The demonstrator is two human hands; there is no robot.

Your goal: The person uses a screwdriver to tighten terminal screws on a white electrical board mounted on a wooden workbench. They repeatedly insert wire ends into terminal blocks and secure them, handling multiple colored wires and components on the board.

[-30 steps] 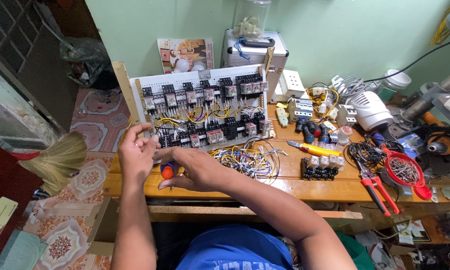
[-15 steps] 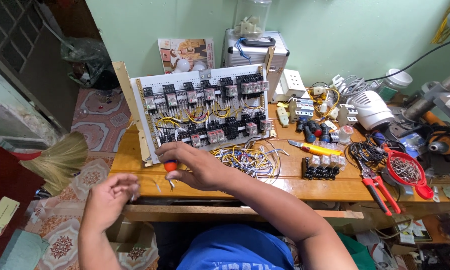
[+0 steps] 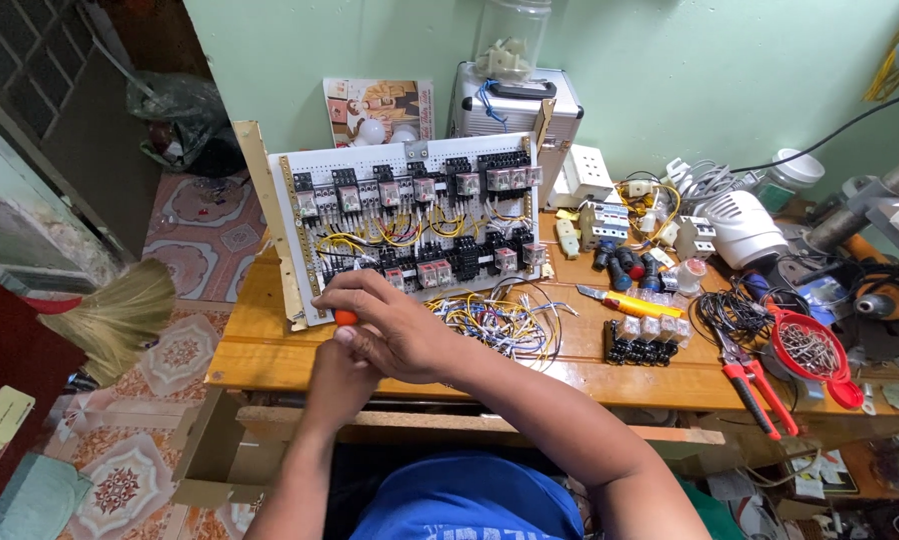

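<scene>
Right hand (image 3: 385,325) grips orange-handled screwdriver (image 3: 345,318); left hand (image 3: 338,375) beneath, grip unclear. Relay panel (image 3: 410,225) and loose wires (image 3: 500,320) close behind.

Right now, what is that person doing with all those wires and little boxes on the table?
A person sits at a wooden workbench wiring up a white panel board full of small relay blocks and yellow and black wires. Their right hand grips an orange-handled screwdriver at the board's lower left corner. Their left hand is tucked just beneath it, touching the right hand. A loose bundle of coloured wires lies beside the hands, and red-handled pliers rest farther right.
</scene>
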